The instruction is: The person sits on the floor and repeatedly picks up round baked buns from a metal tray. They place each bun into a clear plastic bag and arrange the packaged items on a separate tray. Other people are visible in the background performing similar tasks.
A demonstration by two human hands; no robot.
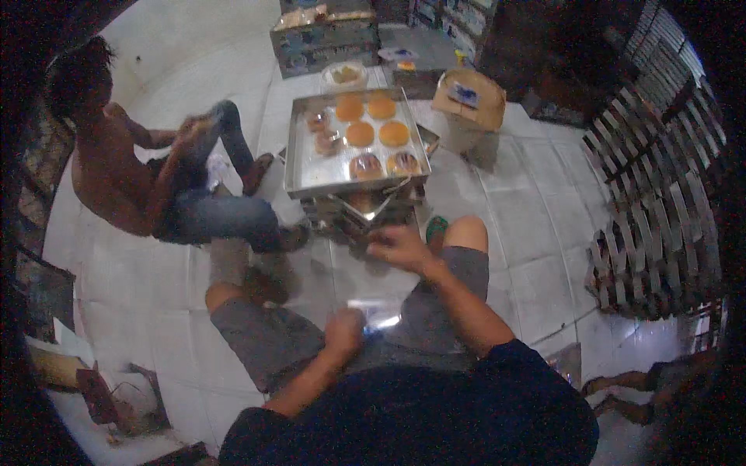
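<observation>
Left hand: my left hand point(343, 335) is low over my lap, fingers pinched on the left end of a shiny, see-through wrapper point(381, 314).
Wrapper: it sticks out to the right of those fingers, above my shorts point(268, 334); glare and blur hide whether anything is inside.
Right hand: my right hand point(399, 248) is forward, near the front of the tray stack point(373, 216), well apart from the wrapper; it is blurred, and I cannot tell whether it grasps anything.
Tray: the top tray point(357, 186) lies ahead of me, on the stack.
Orange buns: four orange buns point(360, 133) sit toward the tray's far and right side; they look bare to me, so I count them as left to cover.
Streaked buns: two darker, streaked buns point(365, 165) lie at the near right; their gloss suggests they are wrapped, though I can't be sure.
Brown pieces: a few brown pieces point(321, 133) lie along the tray's left, shiny, perhaps covered too.
Progress: part done, I judge, with bare and glossy pieces sharing one tray.
Co-worker: a person point(116, 167) sits to my left, hands raised near a knee.
Beyond: a bowl point(346, 86) stands behind the tray, a cardboard box point(471, 111) to its right.
</observation>
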